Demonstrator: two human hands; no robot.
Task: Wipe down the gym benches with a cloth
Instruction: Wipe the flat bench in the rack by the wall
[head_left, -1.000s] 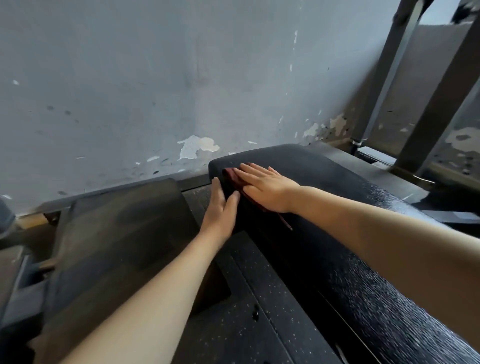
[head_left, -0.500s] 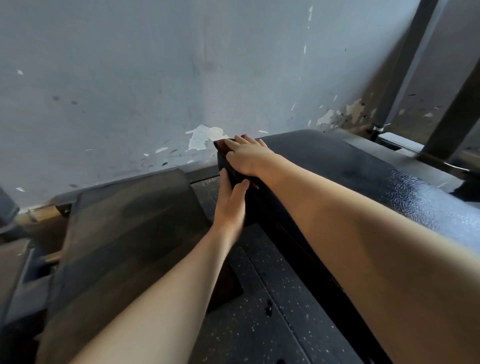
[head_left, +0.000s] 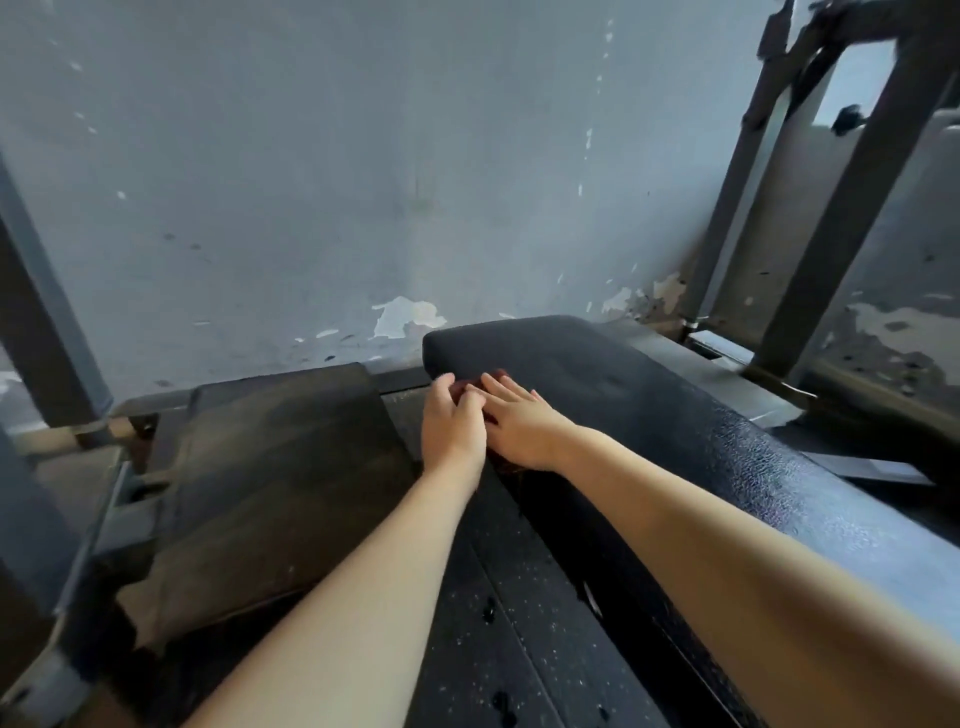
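L hand (head_left: 451, 422) sat at the left edge of the black bench (head_left: 639, 400), near its far end. Its fingers (head_left: 444, 382) were curled in and close together, bent over a bit of the dark red cloth (head_left: 461, 391) and apparently pinching it vs the thumb; the exact grip was hard to read. R hand (head_left: 521, 427) lay flat, palm down, on the same edge. Its fingers were straight, nearly together, pressing the cloth onto the pad. The two hands touched at the fingertips.

Cloth was mostly hidden under both hands. Only small maroon patches showed betw. the fingers, ahead of the R fingertips and under the R wrist, so it lay on the bench's left top edge, draping a little down the side.

Bench pad: long, rounded corners, pebbled vinyl-like skin w/ a sheen toward the near end. To its left, well apart, a second pad (head_left: 275, 467), flat, rectangular, dull brown-grey and dusty-looking. Floor (head_left: 498, 613) betw. them: dark rubbery surface w/ pale speckles. Wall (head_left: 311, 182) behind: matte grey-blue, paint chipped and peeling near the base. Dark square-section steel frame (head_left: 836, 208) stood at the right, leaning.
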